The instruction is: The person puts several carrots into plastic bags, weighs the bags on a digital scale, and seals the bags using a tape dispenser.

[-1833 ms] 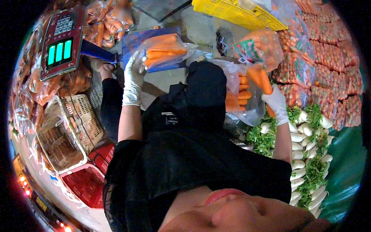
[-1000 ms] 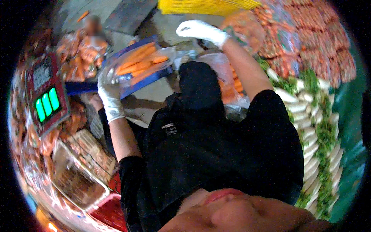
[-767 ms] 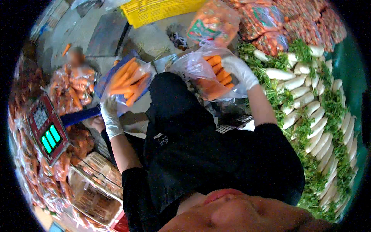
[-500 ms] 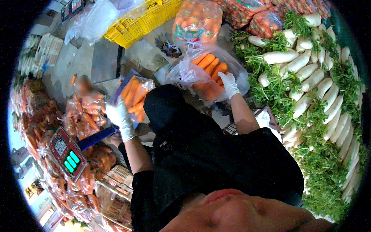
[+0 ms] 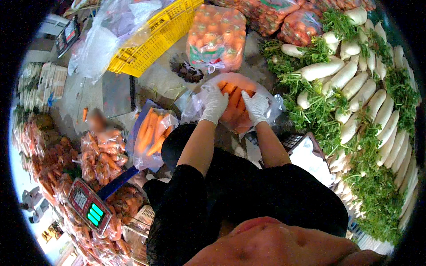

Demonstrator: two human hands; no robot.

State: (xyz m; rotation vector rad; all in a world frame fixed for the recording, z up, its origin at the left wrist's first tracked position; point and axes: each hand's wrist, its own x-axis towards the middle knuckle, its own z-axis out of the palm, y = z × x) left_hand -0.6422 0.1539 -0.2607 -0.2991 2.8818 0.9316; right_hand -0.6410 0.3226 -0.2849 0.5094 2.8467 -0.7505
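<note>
Open bag of carrots lies before us, left of the radishes. Our left hand and right hand touch its sides, thumbs parted from fingers; pinch, we cannot tell. Even, gentle side pressure should align contents.

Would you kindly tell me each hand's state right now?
Left hand: at the left of the carrot bag; grip unclear.
Right hand: at its right; grip unclear.
</note>
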